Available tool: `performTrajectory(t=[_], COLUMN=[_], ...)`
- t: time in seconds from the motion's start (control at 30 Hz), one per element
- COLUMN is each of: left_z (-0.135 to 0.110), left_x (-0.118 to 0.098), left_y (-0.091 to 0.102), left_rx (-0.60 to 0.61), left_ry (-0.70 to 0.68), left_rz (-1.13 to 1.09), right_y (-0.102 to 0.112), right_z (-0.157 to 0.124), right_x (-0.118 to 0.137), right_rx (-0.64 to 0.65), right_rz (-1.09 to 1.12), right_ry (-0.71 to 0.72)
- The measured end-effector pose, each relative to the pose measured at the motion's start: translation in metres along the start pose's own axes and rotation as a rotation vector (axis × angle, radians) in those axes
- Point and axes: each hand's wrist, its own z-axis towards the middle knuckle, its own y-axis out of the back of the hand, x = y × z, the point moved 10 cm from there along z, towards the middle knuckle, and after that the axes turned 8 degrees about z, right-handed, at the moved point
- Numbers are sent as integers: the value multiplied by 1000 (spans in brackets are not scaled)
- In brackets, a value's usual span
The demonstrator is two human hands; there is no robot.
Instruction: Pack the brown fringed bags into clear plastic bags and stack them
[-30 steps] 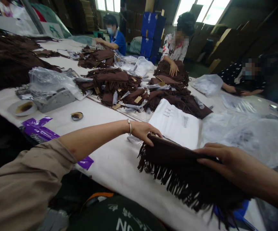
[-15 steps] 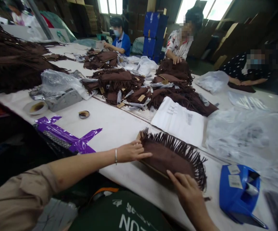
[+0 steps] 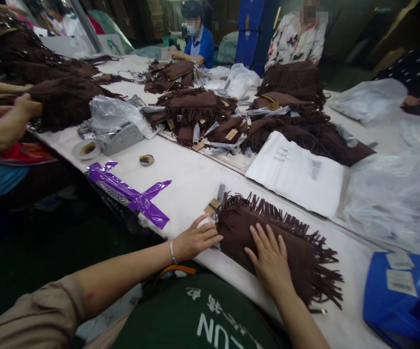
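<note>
A brown fringed suede bag (image 3: 300, 247) lies flat on the white table (image 3: 188, 189) just in front of me, fringe pointing away and to the right. My right hand (image 3: 270, 259) rests palm down on the bag with fingers spread. My left hand (image 3: 197, 237) touches the bag's left end, fingers stretched out, beside small tan paper tags (image 3: 212, 207) attached at that corner.
Piles of similar brown fringed bags (image 3: 202, 114) cover the table's far side, with clear plastic bags (image 3: 395, 194), a white sheet (image 3: 295, 172), purple tape strips (image 3: 130, 191), a grey tape dispenser (image 3: 121, 138) and a blue dispenser (image 3: 404, 295). Other people work at the left and far edges.
The bag, held up a second ago, now lies flat on the table. My right hand has moved onto its top and my left hand has slid to its left end.
</note>
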Motion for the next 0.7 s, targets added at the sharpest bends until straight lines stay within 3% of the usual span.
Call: performTrajectory(t=[0.1,0.17,0.23,0.3,0.4,0.5,0.6,0.7], left_z=[-12,-19,-27,-38,-48,-42,-33,-23], left_x=[1,13,34,56,73,68,66,82], left_y=[7,12,15,14,4,0,4,-2], left_rx=[-36,-62,-111,-167,-201,-224,-251,-212], left_ry=[20,108,282,491,714,711,645,628], left_rz=[-65,-139,-227,-341,-535,-601,-485,-344], right_y=[-41,-43,-31,-23,-31,-41,-42,-37], right_z=[-5,-10,-13,-11,2,17,21,9], right_x=[-14,-22,-19,-2,40,68,82,86], right_rx=[95,90,41,25,72,59,46,70], right_rz=[38,111,213,310,397,356,202,109], right_ry=[-1,-34,-77,-90,-40,-2,116,243])
